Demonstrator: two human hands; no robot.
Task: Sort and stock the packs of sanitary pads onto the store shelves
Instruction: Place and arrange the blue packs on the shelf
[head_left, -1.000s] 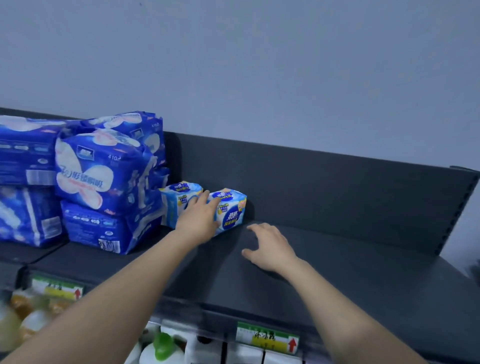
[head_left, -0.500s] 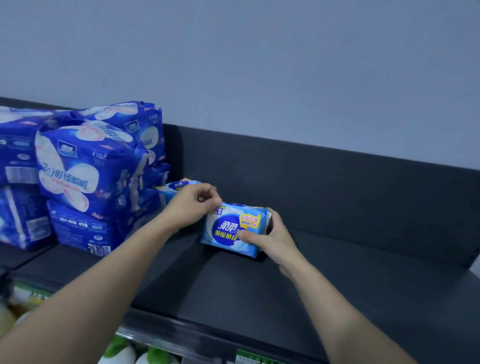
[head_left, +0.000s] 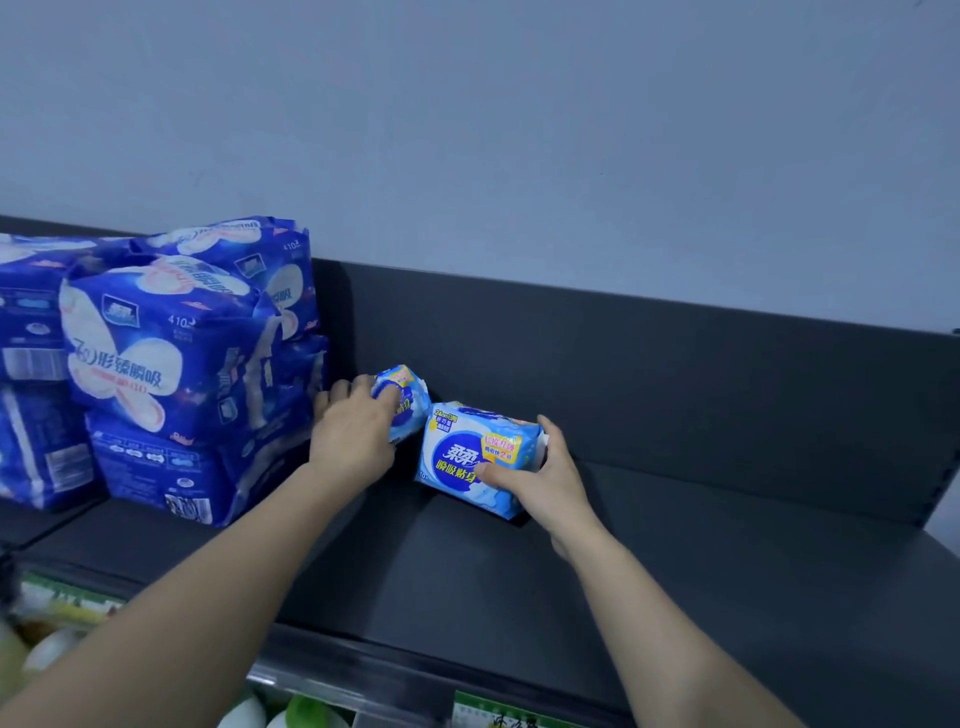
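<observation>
Two small light-blue packs of sanitary pads stand on the dark top shelf. My right hand grips the front-facing pack at its right end, thumb across its lower front. My left hand lies over the second small pack, fingers curled round it, right beside the stack of large dark-blue pad packs. That second pack is partly hidden by my hand.
More large dark-blue packs fill the shelf's far left. A dark back panel rises behind the shelf, with a grey wall above. Below the front edge are price labels and bottles on the lower shelf.
My right hand went from resting on the shelf to gripping one small pack, which now faces front and sits further right. My left hand stayed on the other pack by the stack.
</observation>
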